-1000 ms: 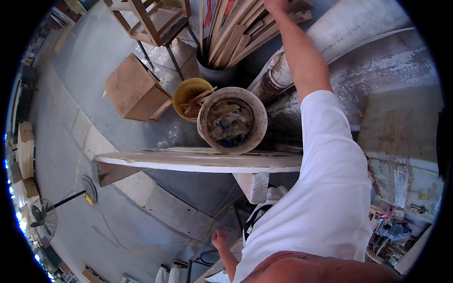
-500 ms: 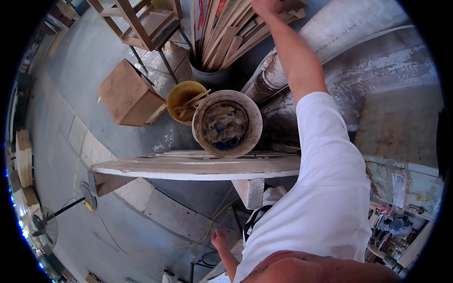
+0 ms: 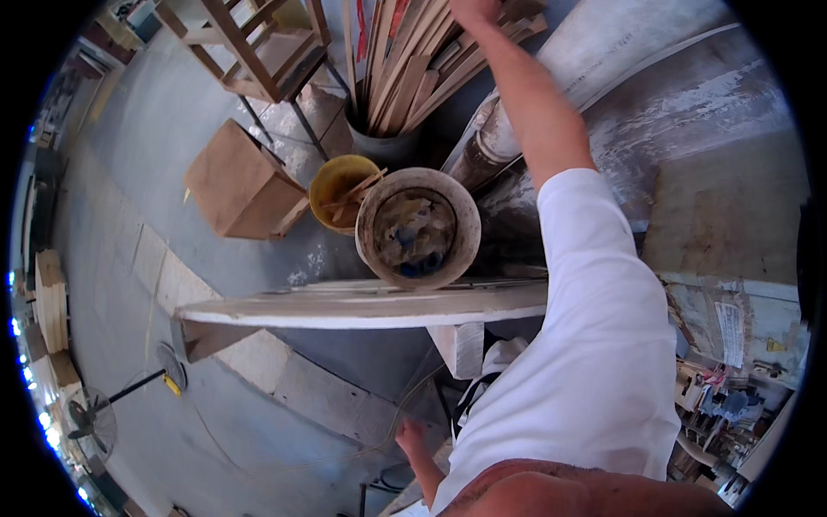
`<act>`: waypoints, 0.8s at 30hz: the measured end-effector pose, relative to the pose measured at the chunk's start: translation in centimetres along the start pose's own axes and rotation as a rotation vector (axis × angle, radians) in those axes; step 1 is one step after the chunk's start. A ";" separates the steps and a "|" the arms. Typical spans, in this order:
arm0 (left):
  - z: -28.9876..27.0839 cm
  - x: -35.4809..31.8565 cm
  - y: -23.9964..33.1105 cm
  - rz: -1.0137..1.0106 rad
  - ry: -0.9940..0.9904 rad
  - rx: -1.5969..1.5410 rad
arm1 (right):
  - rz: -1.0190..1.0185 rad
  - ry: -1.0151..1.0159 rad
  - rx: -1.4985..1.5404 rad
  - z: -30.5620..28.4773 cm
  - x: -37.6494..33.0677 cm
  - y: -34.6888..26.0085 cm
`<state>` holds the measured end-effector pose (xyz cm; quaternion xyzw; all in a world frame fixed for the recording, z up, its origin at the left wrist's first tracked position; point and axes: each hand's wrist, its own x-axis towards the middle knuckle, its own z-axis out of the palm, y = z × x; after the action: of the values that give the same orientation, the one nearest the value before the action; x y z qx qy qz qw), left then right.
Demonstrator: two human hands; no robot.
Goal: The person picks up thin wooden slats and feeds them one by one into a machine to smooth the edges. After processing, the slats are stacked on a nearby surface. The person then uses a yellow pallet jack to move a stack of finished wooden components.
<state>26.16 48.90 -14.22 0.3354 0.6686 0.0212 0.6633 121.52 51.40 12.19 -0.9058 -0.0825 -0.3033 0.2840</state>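
My right arm stretches forward to the top edge of the view. There my right hand (image 3: 475,10) is over the upper ends of several wooden strips (image 3: 412,65). The picture's edge cuts off its fingers, so I cannot see whether it grips one. The strips lean upright in a grey bucket (image 3: 379,142). My left hand (image 3: 411,433) hangs low beside my body with fingers curled in and nothing visible in them. Between the hands, a dirty white bucket (image 3: 469,228) with crumpled scraps inside stands at the far side of a pale wooden board (image 3: 362,312).
A yellow bucket (image 3: 321,185) with wood offcuts stands beside the white one. Left of it are a brown wooden box (image 3: 233,185) and a wooden frame (image 3: 250,60). A large wrapped roll (image 3: 629,47) lies at right. A fan (image 3: 90,418) and a cable lie at lower left.
My right hand has shifted slightly left over the wooden strips. The view has turned a little, and my left hand sits slightly further right in it.
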 end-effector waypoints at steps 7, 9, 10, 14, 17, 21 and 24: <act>0.9 -0.7 1.0 0.023 0.039 -0.169 | 0.103 0.118 0.143 -0.9 1.6 -1.8; 0.8 -1.3 1.3 0.012 0.064 -0.177 | 0.139 0.111 0.074 0.3 2.5 -2.2; 0.8 -1.6 1.0 0.008 0.067 -0.173 | 0.151 0.102 0.046 0.7 2.4 -2.9; -0.1 -1.1 -2.1 0.012 0.044 -0.225 | -0.024 -0.137 0.227 -3.0 0.8 -5.4; 0.6 -1.9 -3.4 0.013 0.093 -0.260 | 0.075 -0.203 0.045 -3.3 -0.7 -6.1; 0.9 -2.6 -4.1 0.008 0.036 -0.245 | -0.055 0.018 -0.036 -1.9 -0.1 -3.8; 1.2 -3.8 -5.0 0.033 0.049 -0.322 | 0.030 -0.070 -0.074 -7.3 3.8 -10.5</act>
<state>24.76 42.70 -13.47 0.2352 0.6669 0.1469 0.6916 117.54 55.84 24.06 -0.9268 -0.0677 -0.2703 0.2517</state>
